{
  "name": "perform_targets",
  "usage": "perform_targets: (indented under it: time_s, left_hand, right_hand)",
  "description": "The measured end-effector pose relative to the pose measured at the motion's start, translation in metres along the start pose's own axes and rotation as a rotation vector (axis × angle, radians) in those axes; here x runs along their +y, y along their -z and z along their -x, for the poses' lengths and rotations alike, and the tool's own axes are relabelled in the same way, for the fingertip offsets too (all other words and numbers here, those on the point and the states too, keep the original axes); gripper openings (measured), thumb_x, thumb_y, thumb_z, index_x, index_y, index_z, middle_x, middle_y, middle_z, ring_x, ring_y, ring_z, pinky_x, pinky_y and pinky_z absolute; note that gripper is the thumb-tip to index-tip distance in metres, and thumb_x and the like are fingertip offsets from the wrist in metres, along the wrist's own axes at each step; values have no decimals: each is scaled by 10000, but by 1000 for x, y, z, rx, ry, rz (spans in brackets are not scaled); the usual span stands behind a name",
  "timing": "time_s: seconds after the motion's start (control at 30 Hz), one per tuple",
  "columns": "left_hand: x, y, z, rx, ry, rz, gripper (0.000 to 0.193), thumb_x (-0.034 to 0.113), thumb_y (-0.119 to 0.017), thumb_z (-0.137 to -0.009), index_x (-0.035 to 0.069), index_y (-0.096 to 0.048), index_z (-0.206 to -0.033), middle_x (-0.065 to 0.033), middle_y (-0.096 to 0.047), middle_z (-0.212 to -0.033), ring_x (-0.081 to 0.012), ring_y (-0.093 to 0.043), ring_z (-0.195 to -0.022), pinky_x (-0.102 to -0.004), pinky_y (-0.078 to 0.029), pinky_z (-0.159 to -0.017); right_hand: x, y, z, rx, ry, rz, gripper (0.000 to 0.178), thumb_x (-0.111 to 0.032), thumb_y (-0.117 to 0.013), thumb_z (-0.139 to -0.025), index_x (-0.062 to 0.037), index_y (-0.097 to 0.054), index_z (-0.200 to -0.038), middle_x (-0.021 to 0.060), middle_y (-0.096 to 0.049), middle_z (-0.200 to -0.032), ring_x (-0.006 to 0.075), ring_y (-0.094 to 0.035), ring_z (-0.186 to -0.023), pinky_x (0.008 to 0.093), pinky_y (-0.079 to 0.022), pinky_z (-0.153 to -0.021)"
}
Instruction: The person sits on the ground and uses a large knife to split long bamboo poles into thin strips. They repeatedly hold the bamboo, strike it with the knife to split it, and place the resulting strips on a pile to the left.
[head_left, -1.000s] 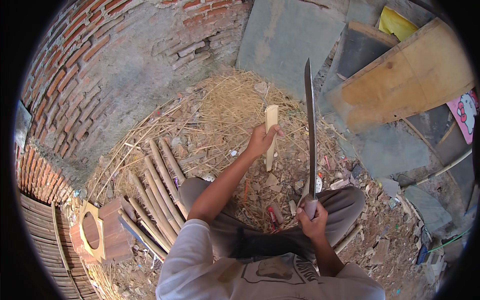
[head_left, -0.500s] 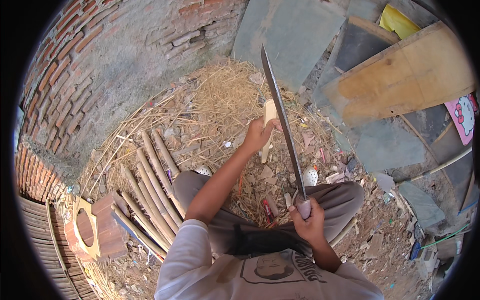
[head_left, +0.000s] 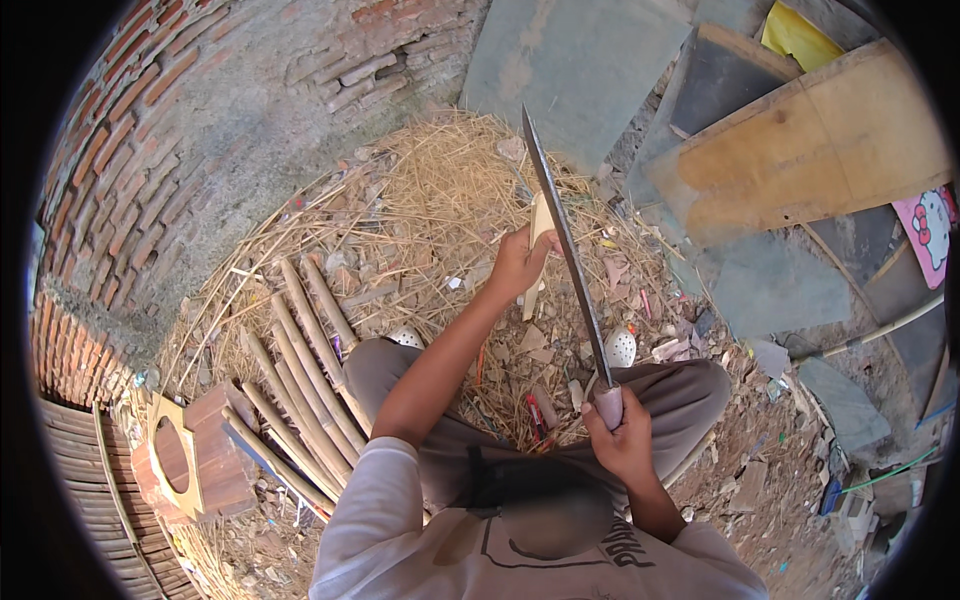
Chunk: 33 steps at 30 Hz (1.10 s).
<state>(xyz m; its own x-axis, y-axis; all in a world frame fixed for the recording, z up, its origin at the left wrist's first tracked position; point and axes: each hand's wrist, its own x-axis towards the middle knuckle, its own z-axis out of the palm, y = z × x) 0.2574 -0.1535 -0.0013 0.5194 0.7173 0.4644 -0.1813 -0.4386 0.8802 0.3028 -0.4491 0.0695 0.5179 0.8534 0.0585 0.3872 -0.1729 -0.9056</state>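
My left hand (head_left: 517, 265) is closed round a pale, flat strip of wood (head_left: 541, 215), which looks like split bamboo and stands nearly upright. Its upper and lower ends stick out past my fingers. A machete (head_left: 579, 280) with a long dark blade is in my right hand (head_left: 624, 440), gripped by its light handle low over my right leg. The blade points up and away, crossing just to the right of the strip. Whether the edge touches the wood I cannot tell.
Several bamboo poles (head_left: 318, 380) lie by my left knee, beside a brown board with a pale ring (head_left: 180, 465). Straw and shavings (head_left: 440, 180) cover the ground ahead, below a brick wall (head_left: 230, 130). Grey slabs (head_left: 570, 70) and a tan board (head_left: 800, 150) lie at the right.
The machete has slid slightly down toward me, its tip lower than before. The pale strip has turned a little in my left hand, which stays in nearly the same place.
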Motion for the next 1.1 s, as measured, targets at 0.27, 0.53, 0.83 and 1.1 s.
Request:
perform_targets:
  time_s: [0.27, 0.53, 0.83, 1.1]
  left_hand:
    - [-8, -2, 1, 43, -28, 34, 298, 250, -520, -1016, -4, -652, -933, -61, -693, -794, -136, -663, -751, -302, -520, -713]
    - [-4, 0, 2, 31, -7, -1, 250, 179, -508, -1008, -8, -656, -931, -60, -710, -802, -133, -681, -777, -297, -529, -733]
    - [11, -2, -1, 18, 49, -46, 247, 157, -502, -1006, -28, -663, -974, -76, -719, -818, -141, -690, -799, -297, -531, -753]
    - [13, 1, -1, -5, 60, -80, 246, 151, -503, -1002, -32, -667, -993, -81, -719, -807, -147, -693, -785, -296, -533, -756]
  right_hand:
    - [-3, -3, 2, -1, -24, -5, 154, -80, -696, -851, -1, -565, -866, -3, -508, -658, 49, -424, -628, 252, -386, -529]
    - [-11, 3, -1, -5, -52, 98, 176, -95, -704, -840, -7, -553, -853, 31, -523, -638, 78, -434, -597, 281, -394, -522]
    - [-14, 8, 2, 13, -36, 58, 218, -156, -710, -849, 12, -585, -911, 134, -587, -629, 160, -599, -561, 332, -455, -524]
    - [-13, 8, -1, 21, 33, 116, 207, -148, -690, -852, 8, -566, -907, 182, -593, -634, 295, -632, -569, 377, -476, -543]
